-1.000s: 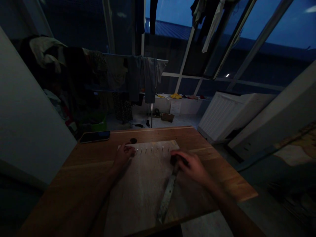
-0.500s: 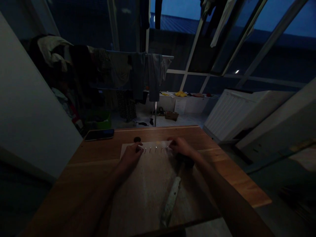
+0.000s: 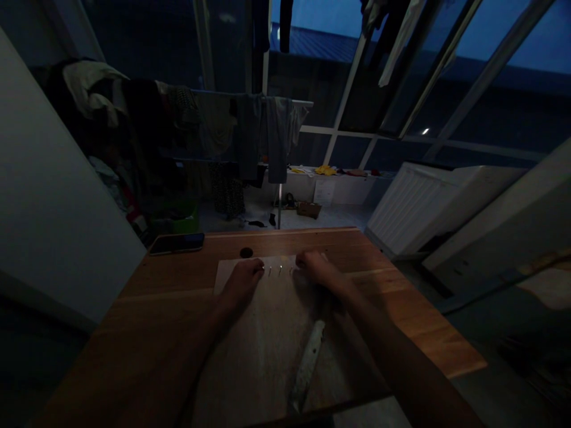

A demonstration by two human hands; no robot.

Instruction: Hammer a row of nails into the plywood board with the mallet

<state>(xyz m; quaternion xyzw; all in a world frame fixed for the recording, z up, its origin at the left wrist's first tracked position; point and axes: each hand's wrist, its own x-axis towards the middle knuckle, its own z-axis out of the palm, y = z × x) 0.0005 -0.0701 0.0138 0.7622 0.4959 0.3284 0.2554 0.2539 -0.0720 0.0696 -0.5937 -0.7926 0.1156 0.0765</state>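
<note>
A pale wooden board lies on the table, with a short row of thin upright nails near its far edge. My left hand is closed at the left end of the row, its thumb and fingertips pinched at a shiny nail. On the other side, my right hand has curled fingers right beside the rightmost visible nail; what lies inside them is hidden. Below my right forearm a hammer rests on the board, its worn pale handle toward me and its dark head mostly covered by the arm.
A phone lies at the far left of the wooden table. A dark round spot or disc is beyond the board. Behind the table stand a clothes-laden drying rack, a green bin and a white ribbed appliance.
Both hands have moved inward along the row, my left one slightly right and my right one slightly left, covering the outer nails. The hammer stays on the board.
</note>
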